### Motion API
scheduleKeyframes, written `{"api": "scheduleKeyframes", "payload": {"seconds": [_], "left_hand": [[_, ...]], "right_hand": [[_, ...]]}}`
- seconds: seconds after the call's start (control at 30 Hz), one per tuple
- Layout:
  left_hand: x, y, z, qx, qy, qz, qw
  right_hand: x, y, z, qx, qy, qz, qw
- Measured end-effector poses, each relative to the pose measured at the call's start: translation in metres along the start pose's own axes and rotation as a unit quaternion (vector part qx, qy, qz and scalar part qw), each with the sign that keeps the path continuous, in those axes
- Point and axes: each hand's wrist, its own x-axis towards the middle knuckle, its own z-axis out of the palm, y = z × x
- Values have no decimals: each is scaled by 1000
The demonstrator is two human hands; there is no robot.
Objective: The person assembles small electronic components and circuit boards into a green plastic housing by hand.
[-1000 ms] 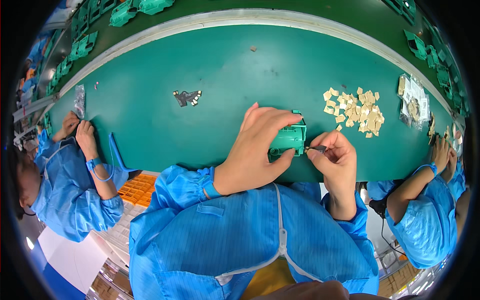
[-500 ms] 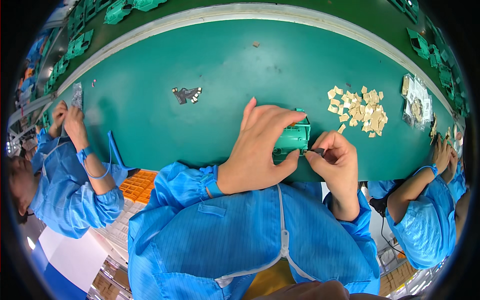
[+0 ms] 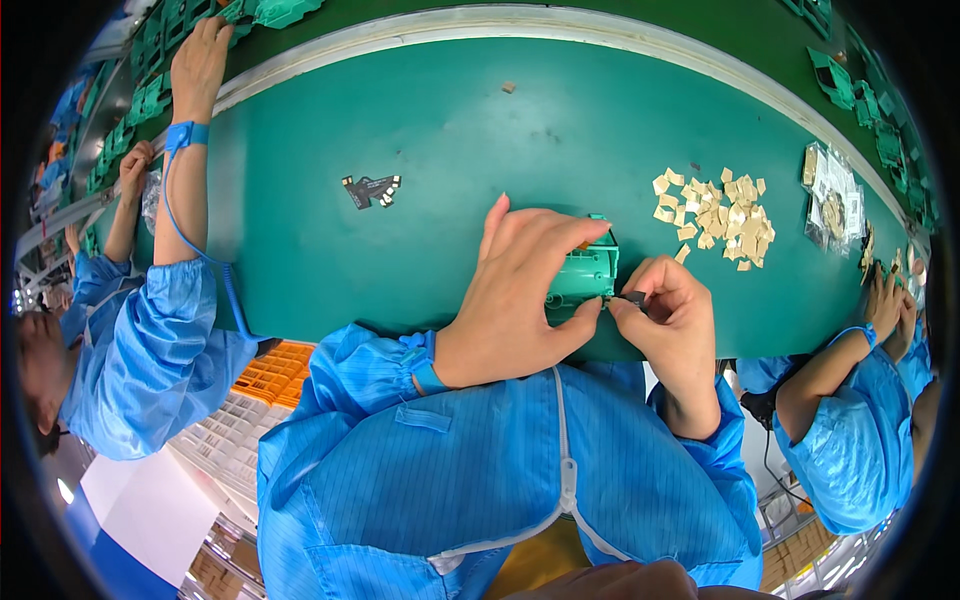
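Observation:
A green plastic housing (image 3: pixel 583 279) sits close to me over the green table, with my left hand (image 3: pixel 522 290) wrapped across it from the left, fingers over its far side and thumb along its near side. At its near right corner, my right hand (image 3: pixel 668 310) pinches a small dark piece (image 3: pixel 634 298), whose kind I cannot make out. The fingers cover most of that piece. Part of the housing's left side is hidden under my left palm.
Several cream adhesive pieces (image 3: pixel 735 220) lie scattered to the right, with a clear plastic bag (image 3: pixel 833 200) beyond. Black strips (image 3: pixel 371 191) lie left of centre. A pale rail (image 3: pixel 480 22) borders the far edge. Co-workers' hands (image 3: pixel 198 65) (image 3: pixel 885 305) are at both sides.
The co-worker on the left has stretched an arm to the green parts past the rail. My right hand has shifted very slightly; my left keeps its hold on the housing.

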Motion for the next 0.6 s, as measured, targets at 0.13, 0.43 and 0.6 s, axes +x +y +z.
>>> {"api": "scheduleKeyframes", "payload": {"seconds": [0.13, 0.43, 0.6], "left_hand": [[-1, 1, 1, 6, 6, 2, 1000], [-1, 1, 2, 4, 8, -1, 1000], [-1, 0, 3, 3, 10, 0, 1000]], "right_hand": [[0, 0, 0, -4, -1, 4, 1000], [0, 1, -1, -13, -1, 13, 1000], [0, 0, -1, -11, 2, 10, 1000]]}}
